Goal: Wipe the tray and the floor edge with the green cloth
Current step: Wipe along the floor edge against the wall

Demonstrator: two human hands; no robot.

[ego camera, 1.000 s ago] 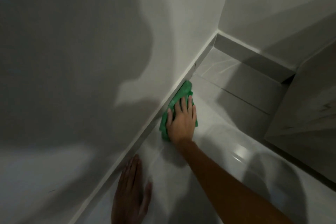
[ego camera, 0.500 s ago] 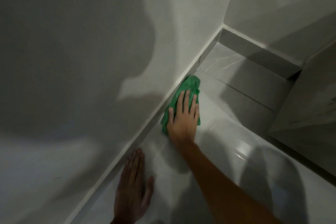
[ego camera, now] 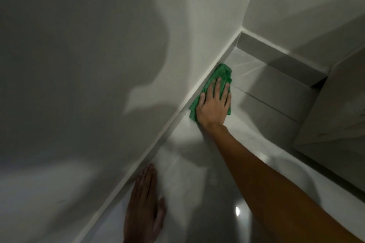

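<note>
The green cloth (ego camera: 221, 74) lies crumpled on the glossy white floor, pushed against the floor edge (ego camera: 164, 134) where the skirting meets the left wall. My right hand (ego camera: 214, 104) presses flat on the cloth with fingers spread, covering its near half. My left hand (ego camera: 143, 205) rests palm down on the floor beside the skirting, nearer to me, fingers together and holding nothing. No tray is in view.
A white wall (ego camera: 88, 65) fills the left side. A grey skirting (ego camera: 276, 53) runs along the back wall to the corner. A pale cabinet or panel (ego camera: 339, 108) stands at the right, above the floor tiles (ego camera: 266, 92).
My right hand has slid the green cloth along the floor edge, farther from me toward the corner. My left hand stays planted on the floor.
</note>
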